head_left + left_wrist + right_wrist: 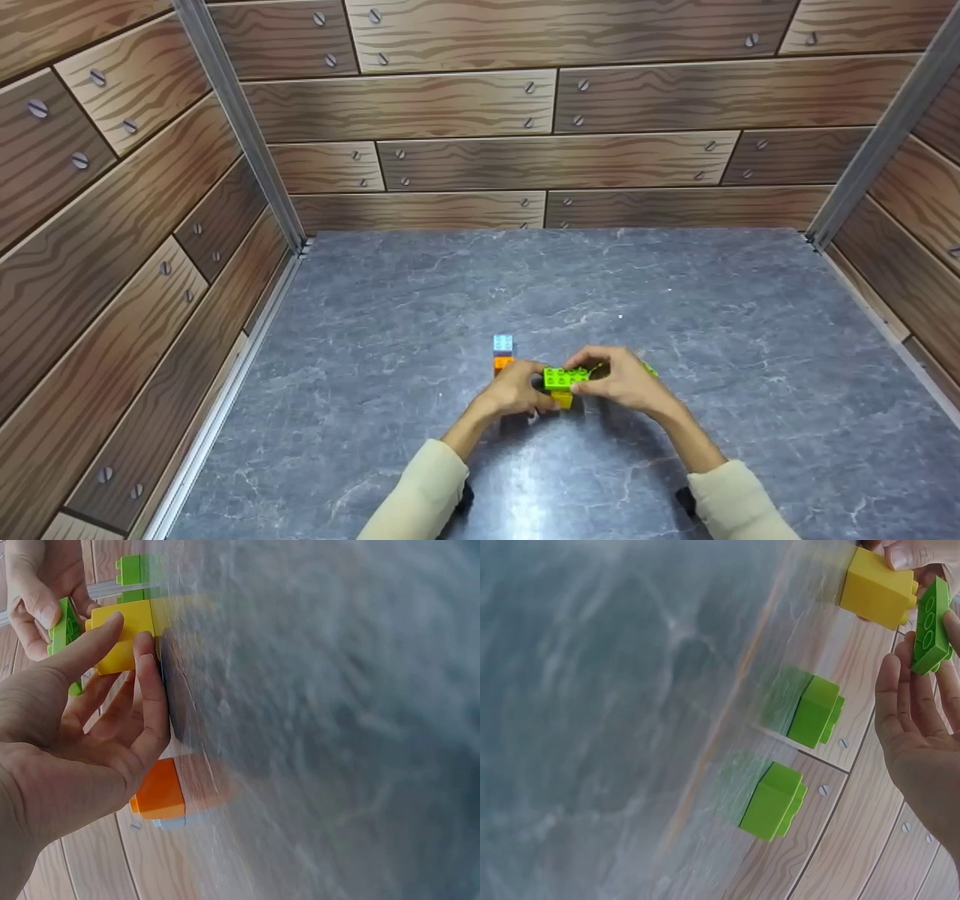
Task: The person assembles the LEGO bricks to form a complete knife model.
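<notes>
- Near the middle of the grey table (360,420), both forearms reach in from the lower edge of the head view, pale sleeves (429,480) pulled to the wrists, and the hands meet almost fingertip to fingertip.
- The left hand (517,390) comes in low from the side, its thumb and fingers clamped on the yellow block (561,400).
- The right hand (622,379) arches over from the opposite side, higher up, with thumb and fingers pinching the flat green brick (562,378) at one end.
- That flat green brick is bright lime, thin and oblong, with rows of round studs on top; the right wrist view shows hollow rings along its underside.
- It is held just above the yellow block, slightly tilted, and a narrow gap between the two shows in the left wrist view.
- The yellow block is taller, smooth-sided and plain, standing upright on the table with its studs towards the brick's ringed underside.
- Beyond the left hand stand an orange block (502,363) and a light blue block (502,343), close together.
- On the right hand's side, two green blocks (815,711) stand apart from each other on the table, studs up.
</notes>
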Demonstrator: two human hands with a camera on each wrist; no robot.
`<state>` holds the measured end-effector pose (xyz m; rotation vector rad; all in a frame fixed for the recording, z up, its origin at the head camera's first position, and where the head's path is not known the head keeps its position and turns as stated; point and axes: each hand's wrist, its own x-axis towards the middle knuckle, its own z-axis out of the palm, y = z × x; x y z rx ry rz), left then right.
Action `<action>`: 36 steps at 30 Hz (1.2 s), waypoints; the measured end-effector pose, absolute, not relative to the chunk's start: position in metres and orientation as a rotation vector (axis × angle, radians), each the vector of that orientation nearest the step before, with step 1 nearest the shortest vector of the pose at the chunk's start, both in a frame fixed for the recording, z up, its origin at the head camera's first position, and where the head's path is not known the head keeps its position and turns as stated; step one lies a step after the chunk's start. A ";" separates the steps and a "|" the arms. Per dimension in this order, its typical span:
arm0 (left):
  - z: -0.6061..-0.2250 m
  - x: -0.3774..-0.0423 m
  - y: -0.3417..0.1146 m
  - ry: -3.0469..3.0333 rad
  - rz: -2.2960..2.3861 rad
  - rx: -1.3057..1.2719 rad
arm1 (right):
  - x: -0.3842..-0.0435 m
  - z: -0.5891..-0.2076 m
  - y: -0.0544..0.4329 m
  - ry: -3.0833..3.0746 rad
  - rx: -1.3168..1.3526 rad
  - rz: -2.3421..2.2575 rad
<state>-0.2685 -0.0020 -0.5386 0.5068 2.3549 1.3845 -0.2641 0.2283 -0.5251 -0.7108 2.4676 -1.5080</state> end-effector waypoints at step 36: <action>-0.538 -0.271 -0.002 2.399 1.310 0.623 | -0.261 -0.527 0.217 2.520 -0.745 -1.440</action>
